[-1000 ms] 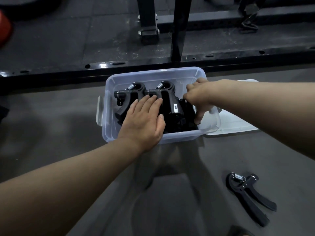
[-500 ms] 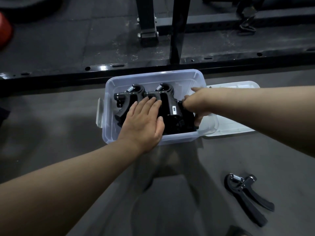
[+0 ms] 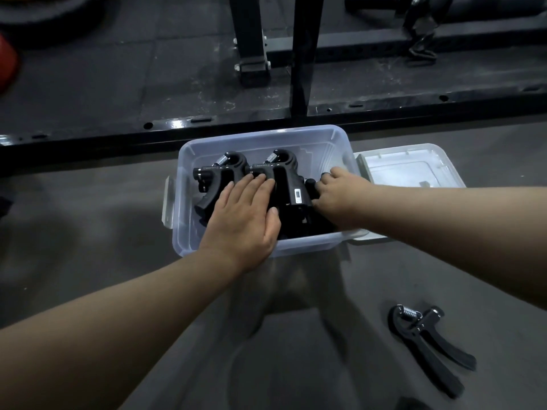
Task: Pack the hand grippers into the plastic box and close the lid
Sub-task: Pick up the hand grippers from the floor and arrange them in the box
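A clear plastic box [image 3: 331,143] sits on the grey floor with several black hand grippers [image 3: 291,184] packed upright inside, springs toward the far wall. My left hand [image 3: 242,214] lies flat on top of them, fingers straight, pressing down. My right hand [image 3: 337,199] is inside the box at its right end, fingers curled down around a black gripper there; that gripper is mostly hidden. The clear lid [image 3: 411,167] lies flat on the floor to the right of the box. One more black hand gripper [image 3: 429,344] lies loose on the floor at the lower right.
A black steel rack base rail [image 3: 266,119] runs just behind the box, with uprights [image 3: 305,54] rising from it. Dark rubber tiles lie beyond. A red object [image 3: 7,63] is at the far left edge. A white latch [image 3: 168,202] hangs on the box's left side.
My right hand has dropped from the box's right rim down into the box, pushing a gripper in. My left hand has stayed flat on the packed grippers.
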`<state>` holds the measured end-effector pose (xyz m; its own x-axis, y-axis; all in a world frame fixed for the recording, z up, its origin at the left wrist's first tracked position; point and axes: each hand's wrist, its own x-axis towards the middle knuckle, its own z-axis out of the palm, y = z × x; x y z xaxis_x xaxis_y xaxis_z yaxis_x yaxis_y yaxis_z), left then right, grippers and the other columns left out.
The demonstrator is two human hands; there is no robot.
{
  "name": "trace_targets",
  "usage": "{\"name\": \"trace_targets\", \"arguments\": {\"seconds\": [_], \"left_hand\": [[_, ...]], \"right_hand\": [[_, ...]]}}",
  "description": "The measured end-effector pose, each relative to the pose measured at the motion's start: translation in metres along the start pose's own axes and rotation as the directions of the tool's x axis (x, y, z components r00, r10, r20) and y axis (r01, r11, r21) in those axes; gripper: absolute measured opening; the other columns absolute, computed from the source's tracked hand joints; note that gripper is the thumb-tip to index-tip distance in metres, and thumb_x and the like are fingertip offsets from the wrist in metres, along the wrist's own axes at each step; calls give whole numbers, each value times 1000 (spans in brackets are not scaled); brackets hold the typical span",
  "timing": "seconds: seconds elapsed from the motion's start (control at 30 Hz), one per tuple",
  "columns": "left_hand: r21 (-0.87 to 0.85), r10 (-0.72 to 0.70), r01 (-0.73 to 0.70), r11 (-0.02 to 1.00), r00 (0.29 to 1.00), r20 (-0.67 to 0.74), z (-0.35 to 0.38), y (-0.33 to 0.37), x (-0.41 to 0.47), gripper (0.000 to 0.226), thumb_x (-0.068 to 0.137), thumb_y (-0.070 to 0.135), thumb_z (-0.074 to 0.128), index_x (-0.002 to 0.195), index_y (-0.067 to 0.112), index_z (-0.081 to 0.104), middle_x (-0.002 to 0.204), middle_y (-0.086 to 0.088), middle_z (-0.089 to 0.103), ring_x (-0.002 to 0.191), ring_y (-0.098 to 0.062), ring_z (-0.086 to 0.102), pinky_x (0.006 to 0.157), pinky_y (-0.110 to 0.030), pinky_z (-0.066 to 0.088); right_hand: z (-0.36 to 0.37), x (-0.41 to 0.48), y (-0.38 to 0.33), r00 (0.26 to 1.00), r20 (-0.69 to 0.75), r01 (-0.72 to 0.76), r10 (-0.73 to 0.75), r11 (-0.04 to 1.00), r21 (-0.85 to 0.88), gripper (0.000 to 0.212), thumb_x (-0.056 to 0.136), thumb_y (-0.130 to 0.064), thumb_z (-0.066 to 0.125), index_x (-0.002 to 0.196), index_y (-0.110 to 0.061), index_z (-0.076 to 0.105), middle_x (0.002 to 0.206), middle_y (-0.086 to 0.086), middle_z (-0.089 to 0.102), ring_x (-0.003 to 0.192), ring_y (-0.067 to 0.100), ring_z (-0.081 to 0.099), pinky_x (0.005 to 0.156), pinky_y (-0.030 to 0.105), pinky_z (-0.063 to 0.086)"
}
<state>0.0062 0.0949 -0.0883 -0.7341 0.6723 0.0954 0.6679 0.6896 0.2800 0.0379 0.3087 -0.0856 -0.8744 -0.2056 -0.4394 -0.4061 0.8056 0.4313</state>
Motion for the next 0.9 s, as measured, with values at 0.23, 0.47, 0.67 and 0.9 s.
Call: {"name": "trace_targets", "arguments": {"seconds": [0.23, 0.47, 0.67, 0.9], "left_hand": [[8, 5, -5, 1000, 1000, -7, 0, -1, 0, 63, 92, 42, 26, 146, 12, 39, 151, -6, 41, 144, -20, 27, 121, -42, 14], [-2, 3, -3, 1000, 1000, -2, 1, -1, 0, 64, 92, 42, 26, 147, 14, 38, 153, -5, 39, 145, -18, 25, 122, -41, 11], [7, 5, -5, 1000, 1000, -10, 2, -1, 0, 63, 92, 42, 27, 146, 13, 39, 152, -6, 40, 144, -19, 27, 121, -41, 13], [8, 7, -7, 1000, 1000, -7, 2, -1, 0, 62, 92, 41, 28, 146, 13, 40, 152, -5, 41, 144, -19, 27, 121, -42, 13]], "right_hand": [[-1, 6, -6, 999, 26, 29, -31, 996, 82, 33, 95, -16, 42, 118, -2, 62, 125, 21, 48, 96, 35, 61, 75, 41, 51], [3, 4, -10, 998, -19, 62, -61, 997, 41, 34, 94, -12, 37, 112, -2, 64, 111, 21, 54, 85, 35, 64, 67, 41, 51], [3, 7, -8, 998, 46, 46, -53, 989, 138, 32, 97, -18, 40, 114, -1, 63, 113, 16, 51, 88, 35, 62, 69, 41, 52], [-10, 7, 1, 936, 307, 129, -171, 980, 153, 32, 95, -26, 52, 119, -8, 64, 126, 14, 52, 92, 20, 41, 92, 28, 45]]}}
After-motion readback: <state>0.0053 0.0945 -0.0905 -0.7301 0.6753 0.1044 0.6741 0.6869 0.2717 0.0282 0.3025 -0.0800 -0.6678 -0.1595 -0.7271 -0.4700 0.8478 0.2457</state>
